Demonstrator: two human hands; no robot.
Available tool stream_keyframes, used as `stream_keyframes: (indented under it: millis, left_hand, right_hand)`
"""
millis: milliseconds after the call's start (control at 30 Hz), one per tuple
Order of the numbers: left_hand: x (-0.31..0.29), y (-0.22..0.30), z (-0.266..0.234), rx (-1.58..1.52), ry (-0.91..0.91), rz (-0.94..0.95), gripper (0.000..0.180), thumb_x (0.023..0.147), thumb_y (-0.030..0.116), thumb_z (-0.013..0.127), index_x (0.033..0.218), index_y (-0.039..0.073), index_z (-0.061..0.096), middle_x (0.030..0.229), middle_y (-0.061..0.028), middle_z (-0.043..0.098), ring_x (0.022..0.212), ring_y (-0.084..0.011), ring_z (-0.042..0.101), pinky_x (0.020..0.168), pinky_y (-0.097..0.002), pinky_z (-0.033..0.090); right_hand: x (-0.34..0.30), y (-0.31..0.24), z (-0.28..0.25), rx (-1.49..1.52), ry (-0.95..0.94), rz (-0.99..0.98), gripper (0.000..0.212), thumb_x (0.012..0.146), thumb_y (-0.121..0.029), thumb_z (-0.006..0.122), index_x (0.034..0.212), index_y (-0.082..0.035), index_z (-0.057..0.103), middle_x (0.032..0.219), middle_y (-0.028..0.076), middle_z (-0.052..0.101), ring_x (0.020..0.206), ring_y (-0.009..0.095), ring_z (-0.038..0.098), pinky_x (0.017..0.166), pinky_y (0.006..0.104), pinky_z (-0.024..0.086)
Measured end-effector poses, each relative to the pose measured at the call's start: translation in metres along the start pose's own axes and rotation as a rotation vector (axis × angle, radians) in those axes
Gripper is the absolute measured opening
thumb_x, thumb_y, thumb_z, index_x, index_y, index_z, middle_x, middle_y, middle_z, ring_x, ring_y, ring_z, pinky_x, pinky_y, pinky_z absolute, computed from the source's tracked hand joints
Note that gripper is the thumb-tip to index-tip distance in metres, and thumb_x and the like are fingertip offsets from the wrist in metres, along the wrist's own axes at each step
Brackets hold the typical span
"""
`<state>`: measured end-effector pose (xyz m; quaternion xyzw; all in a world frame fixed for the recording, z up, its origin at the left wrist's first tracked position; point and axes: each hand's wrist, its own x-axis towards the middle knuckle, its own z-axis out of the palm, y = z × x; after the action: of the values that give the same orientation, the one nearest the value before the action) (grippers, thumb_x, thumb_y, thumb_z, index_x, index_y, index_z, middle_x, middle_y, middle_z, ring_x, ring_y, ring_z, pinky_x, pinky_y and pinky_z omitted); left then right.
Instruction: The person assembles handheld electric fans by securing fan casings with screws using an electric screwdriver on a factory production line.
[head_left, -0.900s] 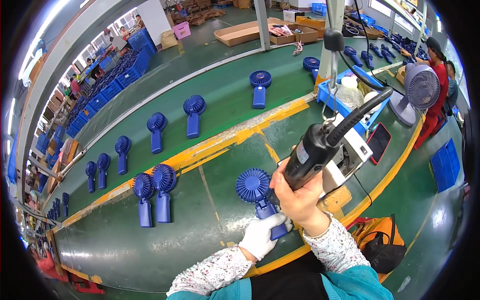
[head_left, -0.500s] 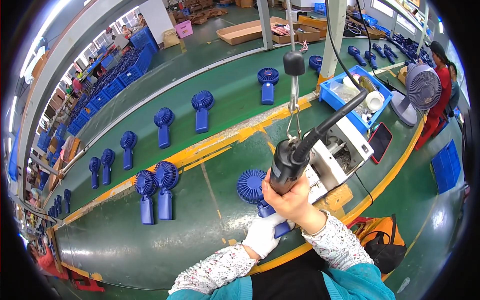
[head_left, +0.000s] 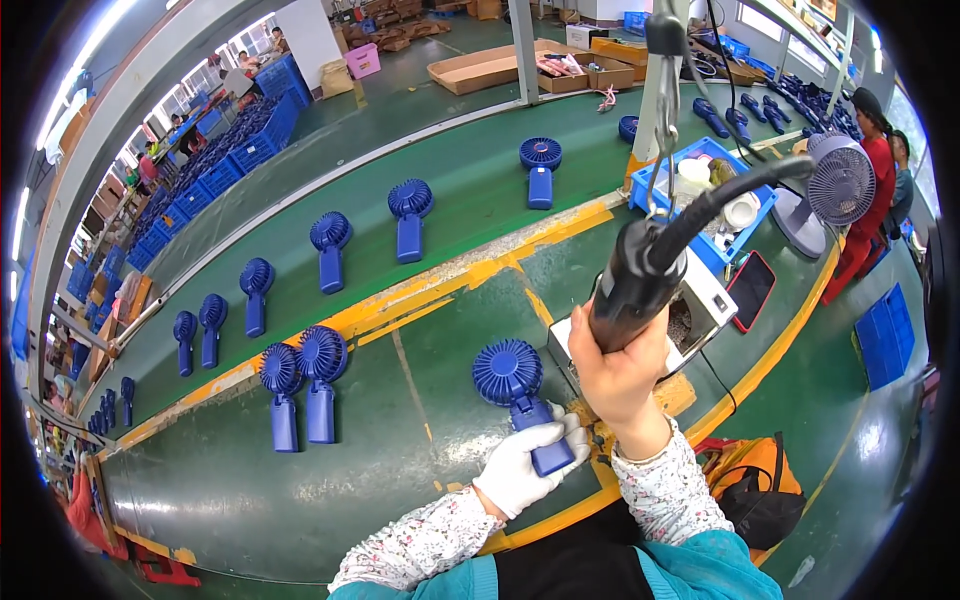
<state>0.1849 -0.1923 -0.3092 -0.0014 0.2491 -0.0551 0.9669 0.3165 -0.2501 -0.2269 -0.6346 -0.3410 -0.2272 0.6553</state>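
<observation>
Blue handheld fan (head_left: 507, 372); black tool (head_left: 632, 290); white glove (head_left: 518, 470); flower-patterned white sleeves (head_left: 425, 538)

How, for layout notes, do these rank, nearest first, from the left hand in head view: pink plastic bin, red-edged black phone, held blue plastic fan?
1. Blue plastic fan, in left hand
2. Red-edged black phone, right
3. Pink plastic bin, upper left

A blue handheld fan (head_left: 508, 373) slants, handle toward lower right, left of a tilted black corded tool (head_left: 632, 292).
</observation>
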Motion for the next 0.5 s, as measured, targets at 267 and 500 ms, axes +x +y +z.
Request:
stream_keyframes:
  millis: [267, 500]
  left_hand:
    - [-0.006, -0.009, 0.017, 0.228, 0.117, 0.093, 0.017, 0.084, 0.002, 0.061, 0.098, -0.002, 0.054, 0.088, -0.011, 0.059, 0.078, -0.022, 0.062, 0.073, -0.0354, 0.055]
    - [-0.011, -0.007, 0.003, 0.536, 0.11, 0.233, 0.017, 0.083, 0.004, 0.062, 0.099, -0.001, 0.057, 0.086, -0.0122, 0.062, 0.078, -0.0242, 0.064, 0.071, -0.0346, 0.054]
  right_hand:
    - [-0.02, -0.004, 0.005, 0.295, -0.127, 0.11, 0.046, 0.085, 0.003, 0.057, 0.125, 0.002, 0.035, 0.088, 0.009, 0.056, 0.066, 0.014, 0.057, 0.06, 0.0256, 0.049]
    - [-0.024, -0.016, 0.014, 0.454, -0.197, 0.135, 0.05, 0.083, 0.005, 0.054, 0.128, 0.002, 0.031, 0.083, 0.011, 0.055, 0.065, 0.015, 0.057, 0.06, 0.0271, 0.049]
